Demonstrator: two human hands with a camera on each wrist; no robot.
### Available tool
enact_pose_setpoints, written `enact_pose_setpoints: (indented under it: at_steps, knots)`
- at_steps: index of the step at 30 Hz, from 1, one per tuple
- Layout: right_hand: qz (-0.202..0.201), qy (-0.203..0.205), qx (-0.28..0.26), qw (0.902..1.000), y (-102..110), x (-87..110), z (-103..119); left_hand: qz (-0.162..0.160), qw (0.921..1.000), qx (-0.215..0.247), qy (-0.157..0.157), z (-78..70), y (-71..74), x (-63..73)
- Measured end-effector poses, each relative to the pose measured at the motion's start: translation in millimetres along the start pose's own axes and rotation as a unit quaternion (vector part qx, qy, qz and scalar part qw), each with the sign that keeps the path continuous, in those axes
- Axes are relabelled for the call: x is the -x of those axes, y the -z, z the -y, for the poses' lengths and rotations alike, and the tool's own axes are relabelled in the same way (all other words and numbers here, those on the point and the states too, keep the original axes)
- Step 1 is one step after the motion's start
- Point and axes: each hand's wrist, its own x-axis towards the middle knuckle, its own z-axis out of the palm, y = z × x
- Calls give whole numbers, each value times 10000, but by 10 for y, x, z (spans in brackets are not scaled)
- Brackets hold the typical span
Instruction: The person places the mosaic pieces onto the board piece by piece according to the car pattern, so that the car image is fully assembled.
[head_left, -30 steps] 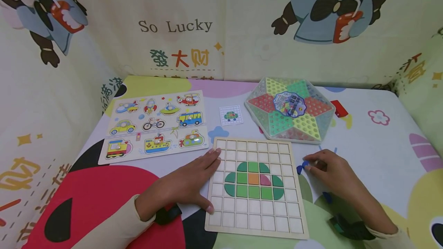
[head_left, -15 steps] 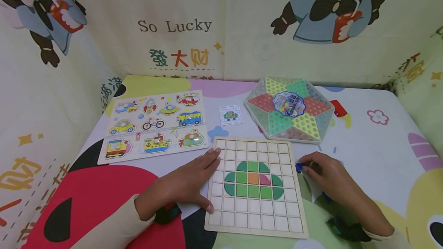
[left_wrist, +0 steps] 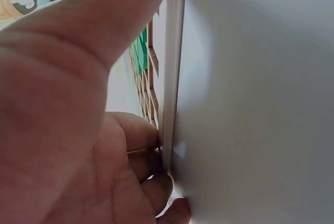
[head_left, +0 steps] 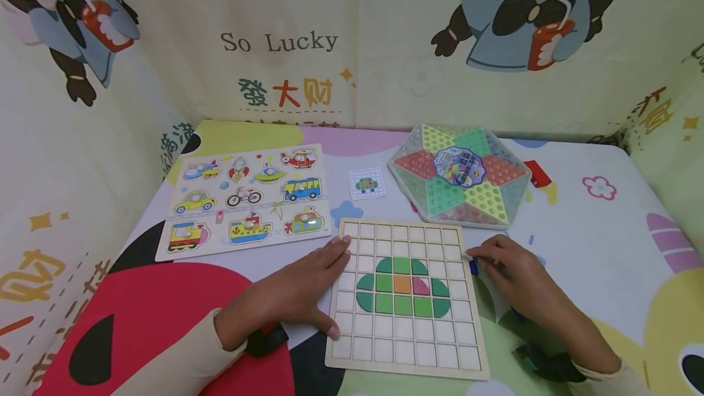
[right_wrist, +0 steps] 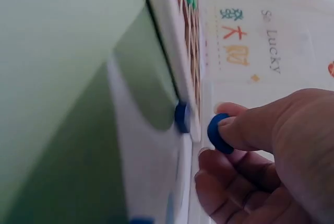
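Note:
A square wooden grid board (head_left: pixel 405 347) lies on the table with green, orange and pink pieces forming a rounded shape in its cells. Along its left edge rests my left hand (head_left: pixel 291 286), fingers straight at the upper part and thumb spread lower down; the left wrist view shows the fingertips at the board's rim. My right hand (head_left: pixel 517 274) is just off the board's right edge, pinching a small blue rounded piece (right_wrist: pixel 219 133) between thumb and finger. Another blue piece (right_wrist: pixel 182 118) lies against that edge, and a dark blue piece (head_left: pixel 518 315) is partly hidden under the right hand.
A vehicle puzzle board (head_left: pixel 247 200) lies at the back left. Behind the grid board is a small pattern card (head_left: pixel 367 184). A hexagonal clear box (head_left: pixel 462 176) with a coloured star stands at the back right, beside a red block print (head_left: pixel 538 173). Printed curtains surround the table.
The right hand has shifted a little left toward the board's right edge with a blue piece, leaving another blue piece beside the edge. The left hand and the board have stayed still.

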Motion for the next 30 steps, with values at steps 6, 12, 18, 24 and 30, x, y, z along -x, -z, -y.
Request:
enact_pose_setpoints:
  at_steps: [6,12,18,24,30]
  knots:
    - [101,204,-344,9991,-34,-95,114,-12,10000,1,43,11,-5,-2]
    - [217,509,-722,9959,-100,-182,223,15,10000,-33,73,3,-2,-8]
    - [419,712,-1104,9905,-182,-265,347,34,10000,3,72,1,-1,-8]
    - [642,1231,-1394,9805,-255,-321,497,-3,10000,15,30,5,-1,-9]
    - [1197,1056,-1594,9742,-299,-328,648,10,10000,9,15,7,0,-5]
